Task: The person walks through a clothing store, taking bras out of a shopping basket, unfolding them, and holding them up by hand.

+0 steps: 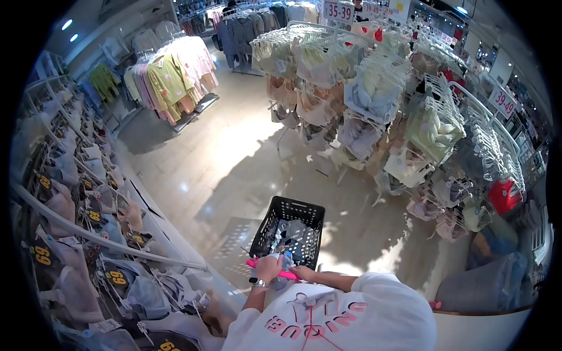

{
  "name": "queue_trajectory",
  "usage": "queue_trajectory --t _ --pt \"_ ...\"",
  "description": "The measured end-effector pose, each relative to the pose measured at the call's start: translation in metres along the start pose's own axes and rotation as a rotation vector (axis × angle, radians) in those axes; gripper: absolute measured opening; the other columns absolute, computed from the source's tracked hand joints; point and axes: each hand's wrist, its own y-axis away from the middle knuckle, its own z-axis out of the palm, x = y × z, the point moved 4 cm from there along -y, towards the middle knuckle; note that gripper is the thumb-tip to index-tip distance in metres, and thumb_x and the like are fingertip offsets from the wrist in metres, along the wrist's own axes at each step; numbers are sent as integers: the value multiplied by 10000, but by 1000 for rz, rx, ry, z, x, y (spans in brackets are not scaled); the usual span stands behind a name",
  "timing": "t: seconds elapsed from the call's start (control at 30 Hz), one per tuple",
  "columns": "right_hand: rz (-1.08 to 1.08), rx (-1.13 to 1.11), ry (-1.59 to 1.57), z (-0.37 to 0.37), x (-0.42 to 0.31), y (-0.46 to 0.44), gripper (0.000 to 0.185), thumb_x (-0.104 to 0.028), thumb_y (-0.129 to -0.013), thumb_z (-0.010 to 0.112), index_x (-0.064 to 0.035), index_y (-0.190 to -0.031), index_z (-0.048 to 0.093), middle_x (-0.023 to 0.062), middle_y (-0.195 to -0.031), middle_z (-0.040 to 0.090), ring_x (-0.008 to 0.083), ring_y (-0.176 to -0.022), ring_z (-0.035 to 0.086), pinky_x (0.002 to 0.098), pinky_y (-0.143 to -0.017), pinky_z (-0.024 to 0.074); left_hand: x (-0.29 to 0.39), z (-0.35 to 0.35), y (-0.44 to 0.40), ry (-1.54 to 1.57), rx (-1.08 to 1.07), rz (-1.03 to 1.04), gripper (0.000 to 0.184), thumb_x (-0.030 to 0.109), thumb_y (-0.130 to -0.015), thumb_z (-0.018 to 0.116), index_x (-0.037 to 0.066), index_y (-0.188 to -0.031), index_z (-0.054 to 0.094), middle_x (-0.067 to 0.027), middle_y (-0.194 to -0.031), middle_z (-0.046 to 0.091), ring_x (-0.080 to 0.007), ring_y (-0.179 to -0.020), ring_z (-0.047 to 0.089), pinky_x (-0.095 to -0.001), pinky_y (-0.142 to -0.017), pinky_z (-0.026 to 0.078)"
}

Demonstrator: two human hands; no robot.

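Close in front of my white shirt [328, 310], both hands meet over the near end of a black perforated basket [321, 219]. My left hand [268, 268], with a watch on its wrist, is closed around a bright pink bar [287, 275], whose kind I cannot make out. At the bar's right end is my right hand [302, 272], its fingers closed; what they pinch is too small to tell. A small clear and blue item [288, 257] shows between the hands. Grey and clear bits [295, 231] lie inside the basket.
Bras on hangers fill a slanted display [76, 216] along my left, with a white rail. Bra racks [319, 64] stand ahead and to the right. A clothes rack [175, 76] is at the far left. Large wrapped bundles [486, 286] sit at the right on the wooden floor [234, 146].
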Motion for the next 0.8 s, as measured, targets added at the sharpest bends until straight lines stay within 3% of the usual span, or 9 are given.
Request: queue_trajectory --t 0.1,0.23,0.3,0.4,0.43,0.57,0.8 --pt "32 90 -109 7 6 -6 512 -454 -942 357 -50 -941 672 80 -741 622 146 -676 546 296 -655 431 -4 -3 -10 -13 -39 11 548 417 -864 463 0 -536 603 -202 -527 548 -376 -509 563 -463 -503 444" --pt "47 71 -146 -4 -38 7 628 -507 -943 264 -20 -887 657 88 -693 601 168 -643 531 304 -644 423 -14 -3 -37 -23 -118 86 549 419 -871 442 0 -560 614 -202 -551 561 -366 -543 576 -465 -528 449" --pt "-19 173 -221 -3 -33 2 676 -528 -940 235 -24 -749 642 74 -648 578 174 -619 521 303 -623 413 -8 -5 -51 -2 -168 131 555 427 -872 435 1 -564 613 -202 -564 567 -362 -556 580 -470 -541 448" --pt "16 296 -243 -9 -21 -9 665 -528 -943 234 -45 -732 640 53 -637 573 153 -605 507 275 -598 397 -13 11 -70 -35 -224 210 549 434 -870 429 10 -579 619 -198 -580 575 -364 -566 581 -473 -556 450" --pt "-75 341 -198 -12 -25 -13 657 -525 -944 236 -45 -750 641 52 -630 571 148 -608 508 275 -596 396 -13 12 -78 -46 -239 244 546 434 -870 429 12 -582 621 -196 -580 576 -365 -565 581 -471 -556 450" --pt "20 310 -413 -20 -26 -21 575 -477 -950 305 -34 -819 647 58 -730 594 142 -649 522 273 -644 414 -6 14 -106 -114 -247 320 518 413 -879 423 32 -603 638 -182 -592 593 -344 -576 600 -453 -552 465" --pt "-99 442 -403 -47 -27 -28 635 -578 -917 265 -55 -956 623 68 -775 593 150 -740 528 288 -694 420 20 25 -155 -136 -228 475 491 418 -866 441 34 -616 618 -181 -616 594 -361 -590 584 -463 -562 454"
